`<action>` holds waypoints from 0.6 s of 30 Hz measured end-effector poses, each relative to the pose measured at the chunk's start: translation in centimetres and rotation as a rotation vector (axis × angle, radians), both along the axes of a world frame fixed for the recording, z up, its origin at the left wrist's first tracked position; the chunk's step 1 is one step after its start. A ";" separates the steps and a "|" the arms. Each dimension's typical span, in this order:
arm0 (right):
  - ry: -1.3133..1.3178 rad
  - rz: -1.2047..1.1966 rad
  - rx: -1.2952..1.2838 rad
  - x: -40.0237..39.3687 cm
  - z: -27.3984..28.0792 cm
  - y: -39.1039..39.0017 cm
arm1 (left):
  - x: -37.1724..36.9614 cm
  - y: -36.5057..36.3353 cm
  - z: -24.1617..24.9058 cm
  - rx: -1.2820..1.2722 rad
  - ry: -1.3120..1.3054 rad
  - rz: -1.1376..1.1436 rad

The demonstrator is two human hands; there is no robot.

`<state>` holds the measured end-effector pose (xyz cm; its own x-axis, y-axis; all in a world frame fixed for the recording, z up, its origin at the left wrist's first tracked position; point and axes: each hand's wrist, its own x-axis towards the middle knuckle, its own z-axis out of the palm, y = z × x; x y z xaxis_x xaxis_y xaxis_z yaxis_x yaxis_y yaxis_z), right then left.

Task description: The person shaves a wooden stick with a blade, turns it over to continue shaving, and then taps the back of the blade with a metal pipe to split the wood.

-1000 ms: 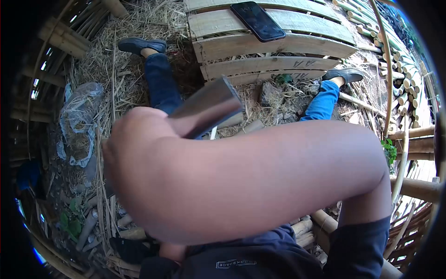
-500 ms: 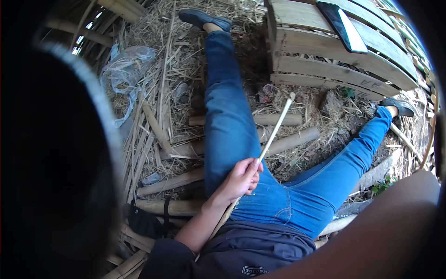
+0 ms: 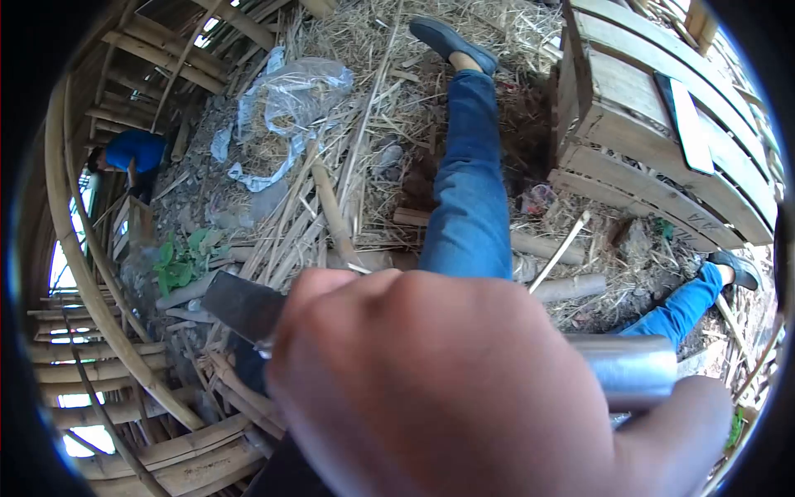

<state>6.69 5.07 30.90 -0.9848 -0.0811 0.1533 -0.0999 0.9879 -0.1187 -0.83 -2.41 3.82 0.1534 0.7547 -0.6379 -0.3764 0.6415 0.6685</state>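
Note:
My right hand (image 3: pixel 439 373) fills the lower middle of the view, close to the camera and blurred. Its fingers are wrapped round a knife. The knife's dark, broad blade (image 3: pixel 242 306) sticks out to the left of the fist, and a shiny metal tube (image 3: pixel 629 369), seemingly the handle end, shows on the right. Beyond the fist, the upper part of a thin pale stick (image 3: pixel 561 254) slants up to the right. The stick's lower end and my left hand are hidden behind my right hand. My legs in blue jeans (image 3: pixel 472 190) lie spread on the ground.
A wooden slatted crate (image 3: pixel 613 132) stands at upper right with a phone (image 3: pixel 686 124) on it. Bamboo pieces (image 3: pixel 331 203), straw and a clear plastic bag (image 3: pixel 306 95) litter the ground. A bamboo wall (image 3: pixel 108 373) runs along the left. Another person (image 3: pixel 132 157) is at far left.
My right hand with the knife has come into the middle of the view, covering my left hand, which was holding the stick. The view has swung left, and the dark shape at left is gone.

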 end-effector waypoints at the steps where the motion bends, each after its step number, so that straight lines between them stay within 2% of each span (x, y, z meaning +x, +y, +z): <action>1: -0.014 -0.081 -0.039 0.4 -0.8 0.6 | 0.0 0.1 0.1 -0.001 0.005 -0.001; 6: -0.142 -0.606 -0.381 5.1 -9.9 5.1 | -0.2 -0.3 0.7 -0.033 0.024 -0.005; 8: -0.019 -0.776 -0.404 7.7 -15.1 6.3 | 0.0 -0.5 1.1 -0.040 0.015 0.001; 10: 0.093 -0.934 -0.580 9.9 -18.9 6.0 | 0.2 -0.5 1.5 -0.052 -0.010 0.048; 12: 0.114 -0.982 -0.589 12.0 -22.1 5.1 | 0.2 -0.4 1.4 -0.062 -0.030 0.050; 16: -0.122 -1.085 -0.461 13.4 -25.8 4.5 | 0.2 -0.4 1.8 -0.006 -0.005 0.010; 18: -0.084 -1.115 -0.441 14.0 -28.7 5.1 | 0.5 -0.6 1.9 0.015 0.039 -0.003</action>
